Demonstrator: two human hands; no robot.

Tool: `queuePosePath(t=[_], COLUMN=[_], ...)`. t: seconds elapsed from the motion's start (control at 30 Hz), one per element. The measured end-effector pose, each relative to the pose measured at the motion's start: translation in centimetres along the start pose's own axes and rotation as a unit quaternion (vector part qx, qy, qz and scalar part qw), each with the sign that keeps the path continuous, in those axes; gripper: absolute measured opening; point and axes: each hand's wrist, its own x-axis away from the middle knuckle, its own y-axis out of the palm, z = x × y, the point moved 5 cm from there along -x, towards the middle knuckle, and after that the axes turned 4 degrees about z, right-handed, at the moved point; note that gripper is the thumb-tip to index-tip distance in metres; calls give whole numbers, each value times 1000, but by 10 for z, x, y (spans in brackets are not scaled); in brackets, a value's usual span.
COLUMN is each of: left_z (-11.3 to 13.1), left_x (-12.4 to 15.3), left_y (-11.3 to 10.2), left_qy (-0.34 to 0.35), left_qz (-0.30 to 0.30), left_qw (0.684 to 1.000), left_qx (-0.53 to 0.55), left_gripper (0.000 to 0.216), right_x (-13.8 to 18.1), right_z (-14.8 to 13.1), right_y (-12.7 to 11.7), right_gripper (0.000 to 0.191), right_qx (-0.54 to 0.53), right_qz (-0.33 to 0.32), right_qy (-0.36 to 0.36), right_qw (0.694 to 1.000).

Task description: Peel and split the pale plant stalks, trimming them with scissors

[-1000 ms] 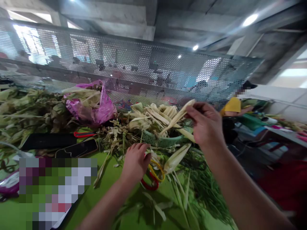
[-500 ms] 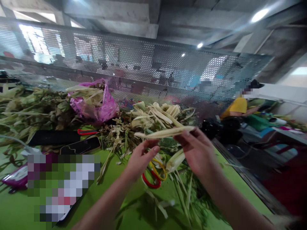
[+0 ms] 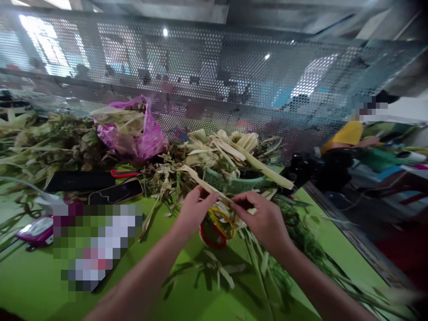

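A pale, dried corn husk strip (image 3: 194,175) slants from upper left down to the right between my hands. My left hand (image 3: 194,209) pinches its middle between thumb and fingers. The lower right end is in the closed fingertips of my right hand (image 3: 264,218). Just under the strip lie scissors (image 3: 214,240) with one red and one yellow handle loop; their blades are hidden. Behind my hands is a green basket (image 3: 230,183) heaped with corn husks (image 3: 230,149), one long piece (image 3: 270,173) sticking out over its right rim.
Left of my hands are a dark phone (image 3: 115,195), a black flat object (image 3: 80,181), a red-edged tool (image 3: 124,174) and a purple device (image 3: 36,231). A pink plastic bag (image 3: 147,138) holds husks. Green stalks (image 3: 294,232) lie at right. A perforated metal screen (image 3: 187,71) borders the back.
The husk strip has swung from nearly level to slanting down rightward. My left hand has closed on it, while my right hand has come lower. The view has tilted downward.
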Motion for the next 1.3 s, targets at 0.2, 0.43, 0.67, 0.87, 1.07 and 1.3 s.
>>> queuePosePath(t=[0.2, 0.43, 0.67, 0.87, 1.07, 1.3], left_z=[-15, -15, -22, -20, -12, -15], left_x=[0, 5, 6, 11, 18, 10], left_y=[8, 12, 13, 18, 28, 21], left_qy=[11, -54, -118, -91, -90, -74], left_qz=[-12, -28, -30, -45, -95, -62], left_qw=[1000, 990, 979, 988, 988, 991], left_qx=[6, 127, 161, 115, 82, 95], left_gripper=[19, 15, 26, 34, 45, 27], right_x=[6, 9, 14, 11, 15, 16], right_z=[9, 21, 18, 16, 6, 8], right_y=[9, 26, 33, 26, 21, 23], right_gripper=[14, 20, 21, 14, 6, 6], right_qx=[-79, -301, -304, -191, -89, -153], right_qz=[-4, -88, -117, -59, -23, -13], right_qy=[74, 239, 223, 160, 116, 137], right_qw=[994, 919, 919, 967, 989, 979])
